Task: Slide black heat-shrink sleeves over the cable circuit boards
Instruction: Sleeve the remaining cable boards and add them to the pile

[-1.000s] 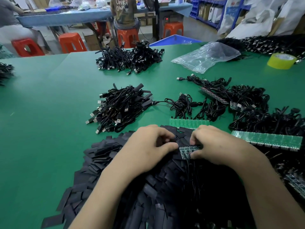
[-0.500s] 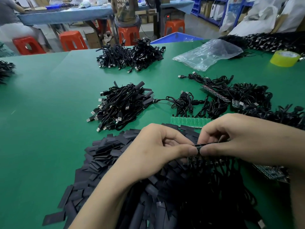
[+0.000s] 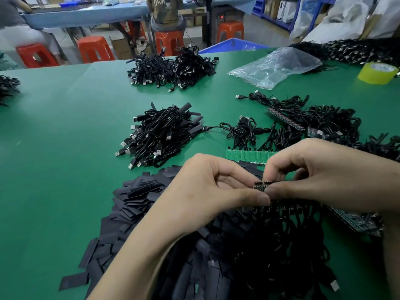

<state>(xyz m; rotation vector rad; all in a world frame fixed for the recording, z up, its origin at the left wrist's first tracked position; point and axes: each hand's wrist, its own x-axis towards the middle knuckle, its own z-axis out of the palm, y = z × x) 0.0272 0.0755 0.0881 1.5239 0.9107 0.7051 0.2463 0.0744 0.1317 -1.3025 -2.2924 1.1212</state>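
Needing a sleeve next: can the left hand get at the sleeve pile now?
Probably yes: the sleeve pile lies uncovered beside the left hand, though it pinches the board strip.

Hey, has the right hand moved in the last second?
Yes. The right hand, pinching the dark circuit-board strip, has moved up and right: it sat below the green circuit-board strip on the green table and now overlaps its right end.

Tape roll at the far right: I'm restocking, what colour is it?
The tape roll is yellow; head view shows it best.
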